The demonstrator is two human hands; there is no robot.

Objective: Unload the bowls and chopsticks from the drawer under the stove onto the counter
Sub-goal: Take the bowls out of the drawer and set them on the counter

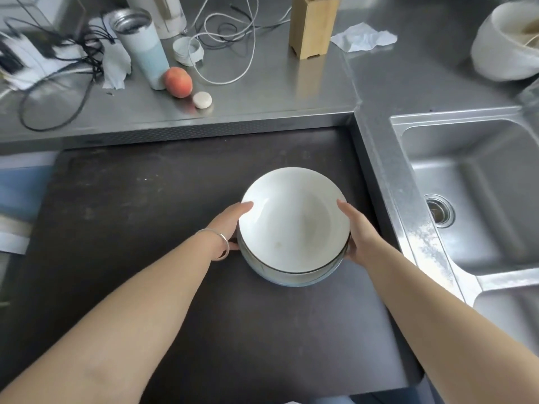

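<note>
A stack of white bowls (294, 225) with a dark rim line is over the black stove top (131, 228), right of its middle. My left hand (230, 221) grips the stack's left side, thumb on the rim. My right hand (357, 228) grips its right side. A silver bracelet circles my left wrist. Whether the stack rests on the stove top or hangs just above it, I cannot tell. The drawer and any chopsticks are out of view.
Behind the stove, the steel counter (262, 91) carries a tumbler (145, 45), a peach (178, 82), tangled cables (227, 33), a wooden holder (313, 23) and crumpled tissue (363, 36). A white pot (504, 42) stands far right. The sink (472, 193) lies to the right.
</note>
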